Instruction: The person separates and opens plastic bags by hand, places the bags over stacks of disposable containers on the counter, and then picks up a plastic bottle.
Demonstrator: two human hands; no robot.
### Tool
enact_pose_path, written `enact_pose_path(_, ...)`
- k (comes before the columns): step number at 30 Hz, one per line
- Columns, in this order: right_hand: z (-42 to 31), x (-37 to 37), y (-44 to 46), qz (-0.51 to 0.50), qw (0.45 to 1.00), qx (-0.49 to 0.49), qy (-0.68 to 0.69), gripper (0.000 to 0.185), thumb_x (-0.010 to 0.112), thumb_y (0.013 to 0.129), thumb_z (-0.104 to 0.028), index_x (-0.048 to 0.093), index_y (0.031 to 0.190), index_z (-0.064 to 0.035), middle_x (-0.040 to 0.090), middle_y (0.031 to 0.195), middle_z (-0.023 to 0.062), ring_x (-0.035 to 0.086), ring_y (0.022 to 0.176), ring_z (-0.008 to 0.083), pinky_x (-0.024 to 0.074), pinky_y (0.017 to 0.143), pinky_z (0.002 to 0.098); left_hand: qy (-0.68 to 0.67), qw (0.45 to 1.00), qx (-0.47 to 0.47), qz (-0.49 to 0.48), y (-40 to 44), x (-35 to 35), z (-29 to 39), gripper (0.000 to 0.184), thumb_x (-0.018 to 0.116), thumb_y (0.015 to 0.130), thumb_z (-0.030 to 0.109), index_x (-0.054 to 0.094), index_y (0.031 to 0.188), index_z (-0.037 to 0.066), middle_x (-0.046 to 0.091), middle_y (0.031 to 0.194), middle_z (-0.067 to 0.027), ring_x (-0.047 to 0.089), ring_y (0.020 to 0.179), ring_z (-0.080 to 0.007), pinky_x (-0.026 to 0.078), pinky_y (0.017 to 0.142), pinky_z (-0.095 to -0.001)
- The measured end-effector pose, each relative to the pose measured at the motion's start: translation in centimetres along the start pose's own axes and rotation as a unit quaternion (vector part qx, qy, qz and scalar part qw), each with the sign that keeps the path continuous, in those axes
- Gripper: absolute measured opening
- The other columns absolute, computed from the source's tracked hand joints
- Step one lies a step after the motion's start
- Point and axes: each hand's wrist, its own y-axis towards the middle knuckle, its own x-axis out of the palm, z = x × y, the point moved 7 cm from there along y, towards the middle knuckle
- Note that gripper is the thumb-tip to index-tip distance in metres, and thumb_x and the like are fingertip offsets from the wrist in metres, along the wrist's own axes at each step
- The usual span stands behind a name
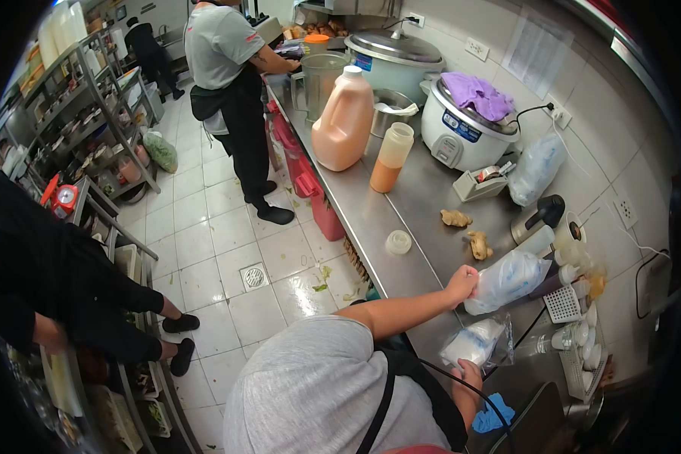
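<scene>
My left hand (462, 284) is closed on the near end of a clear plastic bag (509, 280) with blue markings. Just below it, my right hand (467, 374) has its fingers closed at the edge of a smaller clear bag (473, 342) with white contents. Both bags are over the steel counter (408, 284). Two pieces of ginger root (478, 245) lie beyond my left hand, and a round whitish lid (398, 242) is to their left. A crumpled blue item (493, 413) sits beside my right wrist.
An orange-filled squeeze bottle (391, 159), a large jug (343, 121) and a rice cooker (465, 129) stand farther along the counter. A white basket (562, 304) and small containers are at the right. One co-worker (223, 76) stands at the counter; another (76, 265) is at the left shelves.
</scene>
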Motion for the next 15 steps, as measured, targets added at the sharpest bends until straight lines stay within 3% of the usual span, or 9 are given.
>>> enact_pose_path(3,3.2,1.3,0.3,0.029,0.972,0.075,-0.219,0.038,0.056,0.068,-0.009,0.048,0.105,-0.0003,0.040,0.117,0.0171,0.042,0.104,0.0332,0.0354,0.086,0.0362,0.000,1.000,-0.006,-0.005,-0.2,-0.1,0.2,0.015,0.046,0.076,0.012,0.039,0.089,0.008,0.046,0.061,-0.0013,0.045,0.050,-0.0082,0.040,0.047,-0.0214)
enact_pose_path(6,4.4,0.5,0.5,0.084,0.960,0.155,-0.218,0.044,0.054,0.071,-0.012,0.044,0.112,-0.0013,0.034,0.123,0.0181,0.036,0.110,0.0335,0.0327,0.089,0.0374,-0.006,1.000,-0.007,-0.009,-0.4,0.0,0.1,0.016,0.046,0.076,0.013,0.039,0.090,0.008,0.047,0.061,-0.0012,0.046,0.050,-0.0083,0.040,0.047,-0.0216)
enact_pose_path(9,5.4,0.3,0.6,0.096,0.951,0.161,-0.247,0.044,0.051,0.074,-0.014,0.041,0.115,-0.0018,0.030,0.124,0.0188,0.039,0.107,0.0342,0.0349,0.086,0.0391,-0.012,1.000,-0.003,-0.005,-0.2,-0.2,0.0,0.017,0.047,0.076,0.013,0.039,0.091,0.008,0.047,0.061,-0.0010,0.046,0.050,-0.0084,0.040,0.046,-0.0216)
enact_pose_path(12,7.1,1.8,1.0,0.069,0.937,0.179,-0.291,0.038,0.047,0.077,-0.014,0.044,0.112,-0.0016,0.034,0.121,0.0192,0.043,0.102,0.0342,0.0378,0.082,0.0397,-0.013,1.000,-0.010,0.000,-0.3,0.0,0.0,0.018,0.047,0.076,0.014,0.039,0.092,0.008,0.047,0.060,-0.0009,0.046,0.049,-0.0085,0.040,0.046,-0.0217)
enact_pose_path(15,7.8,1.9,1.5,0.125,0.936,0.134,-0.301,0.029,0.045,0.078,-0.012,0.052,0.104,-0.0017,0.042,0.115,0.0176,0.048,0.096,0.0334,0.0401,0.079,0.0400,-0.021,1.000,-0.011,0.005,-0.2,0.0,0.0,0.019,0.047,0.077,0.014,0.039,0.093,0.008,0.048,0.059,-0.0023,0.046,0.047,-0.0095,0.039,0.044,-0.0225)
